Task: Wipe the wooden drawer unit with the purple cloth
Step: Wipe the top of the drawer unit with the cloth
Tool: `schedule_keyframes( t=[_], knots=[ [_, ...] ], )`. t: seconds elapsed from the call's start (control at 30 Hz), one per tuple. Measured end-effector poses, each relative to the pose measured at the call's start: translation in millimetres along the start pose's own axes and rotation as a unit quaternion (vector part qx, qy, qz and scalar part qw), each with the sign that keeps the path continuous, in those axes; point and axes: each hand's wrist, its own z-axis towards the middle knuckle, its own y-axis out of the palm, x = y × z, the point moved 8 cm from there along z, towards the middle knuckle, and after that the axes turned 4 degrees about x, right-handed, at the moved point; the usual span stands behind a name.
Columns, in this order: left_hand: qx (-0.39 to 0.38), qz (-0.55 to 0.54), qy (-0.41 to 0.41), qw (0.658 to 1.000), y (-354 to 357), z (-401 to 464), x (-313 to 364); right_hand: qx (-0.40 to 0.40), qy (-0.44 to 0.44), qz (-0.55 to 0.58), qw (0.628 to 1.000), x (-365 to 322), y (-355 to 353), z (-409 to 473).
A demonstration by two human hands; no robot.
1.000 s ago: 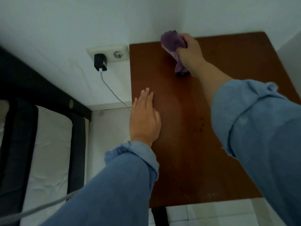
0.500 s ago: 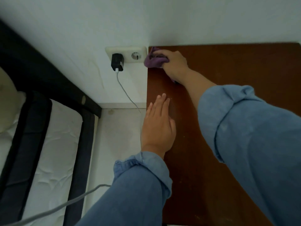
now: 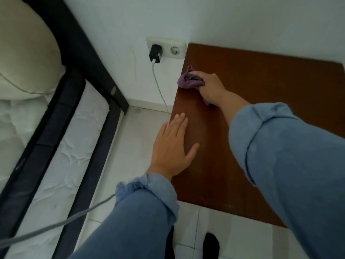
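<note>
Purple cloth [image 3: 188, 82], clutched by right hand [image 3: 210, 86], nearer along drawer unit's [image 3: 261, 109] left edge; left hand [image 3: 172, 148] flat, fingers spread.

The right hand [image 3: 210, 86] with the purple cloth [image 3: 187, 82] now sits further down the drawer unit's [image 3: 261, 90] left edge. It is away from the back corner it reached before.

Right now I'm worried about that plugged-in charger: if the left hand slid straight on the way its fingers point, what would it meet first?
Probably the purple cloth bunched in the right hand. The flat left hand points up along the brown wooden top's left edge. The black charger lies left of that line, on the wall.
</note>
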Motion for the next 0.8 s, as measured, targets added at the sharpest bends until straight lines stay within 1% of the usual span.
schedule_keyframes(
  t=[0.1,0.23,0.33,0.5,0.67,0.8],
  knots=[
    [-0.08,0.043,-0.032,0.995,1,-50,-14,-0.007,0.007,-0.009,1.0,-1,2,-17],
    [-0.141,0.086,-0.023,0.986,1,-92,-16,0.007,-0.014,-0.016,1.0,-1,7,-50],
    [-0.134,0.122,-0.024,0.983,-1,-104,-12,0.001,-0.013,-0.017,1.0,3,10,-75],
    [-0.098,0.152,-0.006,0.983,-9,-104,4,0.001,-0.018,-0.009,1.0,6,21,-136],
    [-0.078,0.179,-0.075,0.978,-15,-111,2,-0.013,-0.042,-0.008,0.999,1,35,-212],
    [-0.078,0.176,-0.125,0.973,-17,-116,1,-0.054,-0.053,0.002,0.997,-1,43,-257]
  ],
)
